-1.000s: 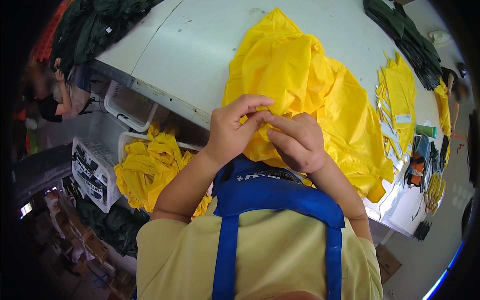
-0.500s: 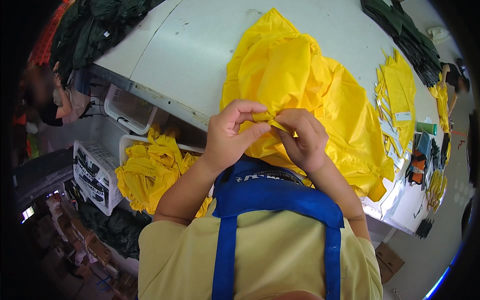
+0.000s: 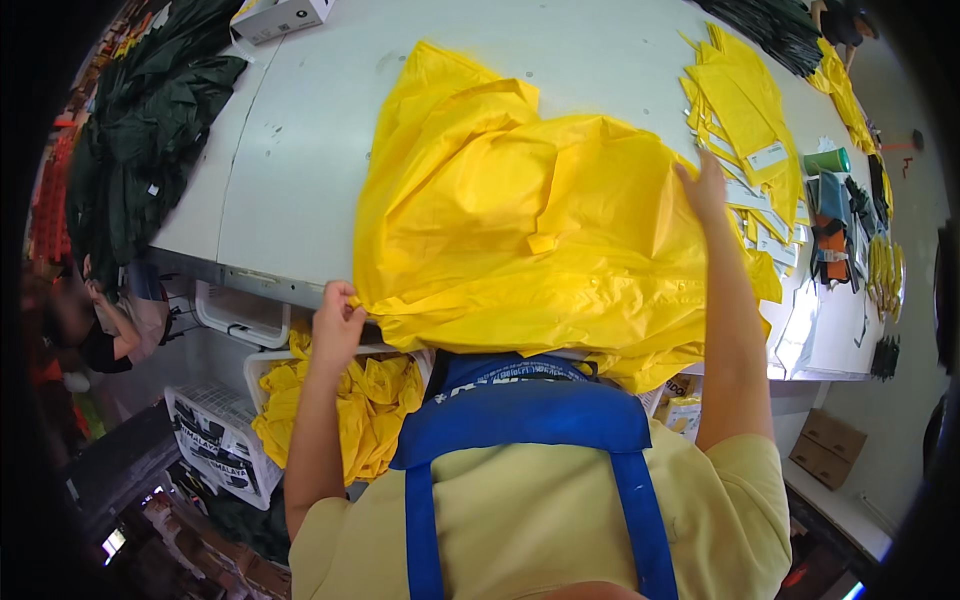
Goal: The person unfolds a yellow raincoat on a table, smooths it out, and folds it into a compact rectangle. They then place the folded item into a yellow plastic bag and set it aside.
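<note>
A large yellow garment [image 3: 470,210] of thin, shiny fabric lies spread and wrinkled on the white table [image 3: 310,140] in front of me. Its near edge hangs toward my blue apron. At the garment's near left corner, my left hand [image 3: 338,325] is closed, pinching the fabric between thumb and fingertips. Over at the far right edge, my right hand [image 3: 706,188] has its thumb and fingers apart, resting at the fabric's side. A small yellow tab [image 3: 541,243] shows near the middle of the garment.
Flat yellow pieces [image 3: 745,100] with white labels lie at the right, near a green roll [image 3: 827,161]. Dark green fabric [image 3: 140,150] is heaped at the left. Below the table edge, a white basket [image 3: 262,365] holds yellow fabric. Another person [image 3: 115,325] sits at far left.
Both hands were together at the chest, pinching a gathered bit of the garment; now they are wide apart. The garment is spread out wider and flatter, and the view has shifted.
</note>
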`<state>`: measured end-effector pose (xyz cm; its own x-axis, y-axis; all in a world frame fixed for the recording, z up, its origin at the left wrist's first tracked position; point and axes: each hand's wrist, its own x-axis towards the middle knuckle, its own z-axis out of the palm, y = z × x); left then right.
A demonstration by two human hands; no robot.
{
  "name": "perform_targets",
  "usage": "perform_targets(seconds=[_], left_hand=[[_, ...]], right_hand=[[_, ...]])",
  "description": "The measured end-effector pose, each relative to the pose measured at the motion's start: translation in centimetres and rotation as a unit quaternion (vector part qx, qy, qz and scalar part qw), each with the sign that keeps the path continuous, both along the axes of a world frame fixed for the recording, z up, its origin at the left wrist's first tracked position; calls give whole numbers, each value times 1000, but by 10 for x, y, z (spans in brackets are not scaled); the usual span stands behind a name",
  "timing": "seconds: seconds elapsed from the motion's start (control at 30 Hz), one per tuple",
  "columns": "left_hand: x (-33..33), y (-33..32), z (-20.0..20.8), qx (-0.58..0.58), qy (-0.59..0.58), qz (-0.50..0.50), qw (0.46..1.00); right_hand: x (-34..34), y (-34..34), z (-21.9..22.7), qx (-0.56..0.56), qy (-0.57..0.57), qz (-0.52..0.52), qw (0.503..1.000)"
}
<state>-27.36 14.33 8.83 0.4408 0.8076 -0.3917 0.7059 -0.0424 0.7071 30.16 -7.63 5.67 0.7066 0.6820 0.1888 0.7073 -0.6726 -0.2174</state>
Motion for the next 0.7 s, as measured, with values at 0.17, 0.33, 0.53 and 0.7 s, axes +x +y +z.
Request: perform_targets(seconds=[0.17,0.33,0.53,0.7], left_hand=[[86,87,52,5,-153,-31,988],[174,91,64,146,-144,-174,963],[61,55,77,-209,95,-321,919],[77,80,44,50,-60,-98,992]], right_hand=[[51,-54,-3,-140,149,-60,977],[-22,-81,102,123,-31,64,990],[-96,-210,171,-259,299,6,918],[-74,-170,132,17,202,-30,979]])
